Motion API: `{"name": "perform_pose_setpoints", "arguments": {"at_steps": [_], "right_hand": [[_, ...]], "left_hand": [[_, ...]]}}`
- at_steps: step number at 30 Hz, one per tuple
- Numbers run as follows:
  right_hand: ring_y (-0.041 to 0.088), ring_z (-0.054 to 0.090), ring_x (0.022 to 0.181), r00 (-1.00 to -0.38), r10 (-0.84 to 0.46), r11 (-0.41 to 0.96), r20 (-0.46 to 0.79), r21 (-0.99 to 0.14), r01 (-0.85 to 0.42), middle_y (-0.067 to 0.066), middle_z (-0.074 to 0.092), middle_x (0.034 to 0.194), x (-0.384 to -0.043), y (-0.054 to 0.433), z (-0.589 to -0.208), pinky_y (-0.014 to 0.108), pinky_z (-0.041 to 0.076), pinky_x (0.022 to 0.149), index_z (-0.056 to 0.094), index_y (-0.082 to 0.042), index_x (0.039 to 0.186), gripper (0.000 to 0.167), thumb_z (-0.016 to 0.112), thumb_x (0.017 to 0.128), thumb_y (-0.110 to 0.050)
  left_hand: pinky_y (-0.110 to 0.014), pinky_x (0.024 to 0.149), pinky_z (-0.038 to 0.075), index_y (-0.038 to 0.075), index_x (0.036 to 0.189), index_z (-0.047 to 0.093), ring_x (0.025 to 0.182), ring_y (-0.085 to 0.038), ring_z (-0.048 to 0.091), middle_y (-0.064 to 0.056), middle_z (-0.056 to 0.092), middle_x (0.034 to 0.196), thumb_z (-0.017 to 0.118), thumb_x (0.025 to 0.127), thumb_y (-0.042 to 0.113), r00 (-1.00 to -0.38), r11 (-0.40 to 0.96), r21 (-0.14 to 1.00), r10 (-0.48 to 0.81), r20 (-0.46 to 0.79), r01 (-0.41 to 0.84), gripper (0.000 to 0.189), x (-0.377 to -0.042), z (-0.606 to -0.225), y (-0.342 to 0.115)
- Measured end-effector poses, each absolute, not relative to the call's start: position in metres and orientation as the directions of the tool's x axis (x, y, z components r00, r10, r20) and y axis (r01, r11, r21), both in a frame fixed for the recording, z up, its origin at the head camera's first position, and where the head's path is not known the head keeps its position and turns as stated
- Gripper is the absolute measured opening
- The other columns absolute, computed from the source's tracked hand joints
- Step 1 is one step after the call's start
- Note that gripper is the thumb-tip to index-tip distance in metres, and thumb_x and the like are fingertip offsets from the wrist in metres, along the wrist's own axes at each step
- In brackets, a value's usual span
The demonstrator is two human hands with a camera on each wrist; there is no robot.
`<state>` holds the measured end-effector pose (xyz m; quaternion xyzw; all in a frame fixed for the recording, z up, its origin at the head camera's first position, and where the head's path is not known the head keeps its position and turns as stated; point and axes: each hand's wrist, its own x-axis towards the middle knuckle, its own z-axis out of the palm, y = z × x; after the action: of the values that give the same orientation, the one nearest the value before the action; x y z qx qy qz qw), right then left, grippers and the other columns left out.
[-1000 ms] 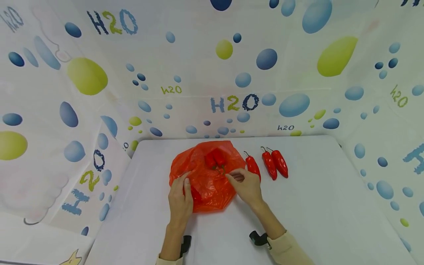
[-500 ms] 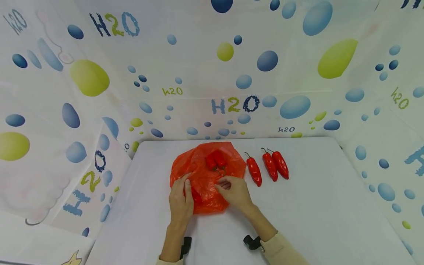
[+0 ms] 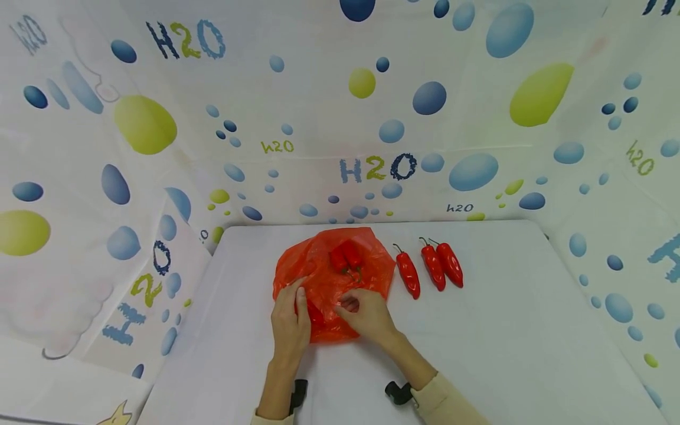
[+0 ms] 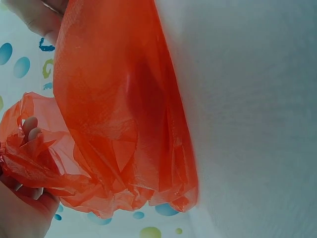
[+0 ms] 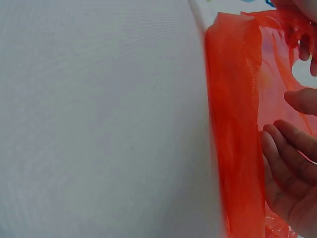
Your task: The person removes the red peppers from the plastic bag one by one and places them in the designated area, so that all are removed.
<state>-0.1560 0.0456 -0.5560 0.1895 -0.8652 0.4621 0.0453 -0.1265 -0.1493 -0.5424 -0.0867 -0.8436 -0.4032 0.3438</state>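
An orange-red plastic bag lies spread on the table between the two hands. At its front left, my left hand grips the gathered film, also seen as a hand in the left wrist view. My right hand hovers at the bag's front right. In the right wrist view that hand keeps thumb and fingers apart, with nothing between them. Two red peppers with green stems show at the bag's middle; I cannot tell whether film covers them. A darker red shape shows through the film.
One red pepper lies just right of the bag. Farther right, two more peppers lie side by side. A white table bears everything, and a bubble-printed wall covering rises behind it.
My right hand has moved left and nearer along the bag, away from the stems, uncovering the nearest loose pepper. My left hand stays on the bag.
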Motion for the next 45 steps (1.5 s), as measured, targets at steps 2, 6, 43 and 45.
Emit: {"name": "perform_pose_setpoints", "arguments": {"at_steps": [2, 6, 43, 45], "right_hand": [[0.005, 0.068, 0.078, -0.925, -0.290, 0.508, 0.245, -0.780, -0.366, -0.004, 0.076, 0.093, -0.155, 0.044, -0.556, 0.020, 0.058, 0.073, 0.078, -0.010, 0.108, 0.024, 0.084, 0.090, -0.025], [0.004, 0.066, 0.078, -0.924, -0.313, 0.507, 0.219, -0.784, -0.357, -0.005, 0.076, 0.093, -0.154, 0.041, -0.558, 0.019, 0.058, 0.073, 0.078, -0.009, 0.112, 0.028, 0.083, 0.091, -0.026], [0.004, 0.063, 0.075, -0.898, -0.415, 0.578, 0.147, -0.719, -0.385, -0.006, 0.074, 0.088, -0.156, 0.007, -0.566, 0.020, 0.056, 0.070, 0.077, -0.010, 0.110, 0.032, 0.084, 0.089, -0.033], [0.004, 0.064, 0.075, -0.899, -0.415, 0.589, 0.143, -0.711, -0.385, -0.006, 0.074, 0.088, -0.157, 0.005, -0.568, 0.020, 0.056, 0.070, 0.077, -0.011, 0.109, 0.031, 0.084, 0.089, -0.034]], "left_hand": [[-0.014, 0.108, 0.042, 0.009, 0.137, 0.066, 0.118, -0.025, 0.065, -0.007, 0.069, 0.130, 0.061, 0.105, 0.007, -0.753, 0.658, 0.625, -0.133, 0.644, 0.419, 0.032, -0.126, -0.542, -0.149], [-0.015, 0.108, 0.042, 0.009, 0.137, 0.066, 0.119, -0.025, 0.064, -0.007, 0.069, 0.130, 0.060, 0.106, 0.010, -0.759, 0.657, 0.633, -0.138, 0.636, 0.411, 0.031, -0.126, -0.542, -0.150], [-0.015, 0.106, 0.044, 0.007, 0.134, 0.068, 0.115, -0.026, 0.064, -0.008, 0.070, 0.126, 0.057, 0.107, 0.010, -0.744, 0.659, 0.624, -0.144, 0.653, 0.420, 0.029, -0.127, -0.543, -0.149], [-0.015, 0.105, 0.045, 0.007, 0.134, 0.068, 0.114, -0.025, 0.065, -0.008, 0.070, 0.126, 0.057, 0.107, 0.010, -0.743, 0.659, 0.623, -0.143, 0.654, 0.421, 0.029, -0.127, -0.543, -0.149]]}}
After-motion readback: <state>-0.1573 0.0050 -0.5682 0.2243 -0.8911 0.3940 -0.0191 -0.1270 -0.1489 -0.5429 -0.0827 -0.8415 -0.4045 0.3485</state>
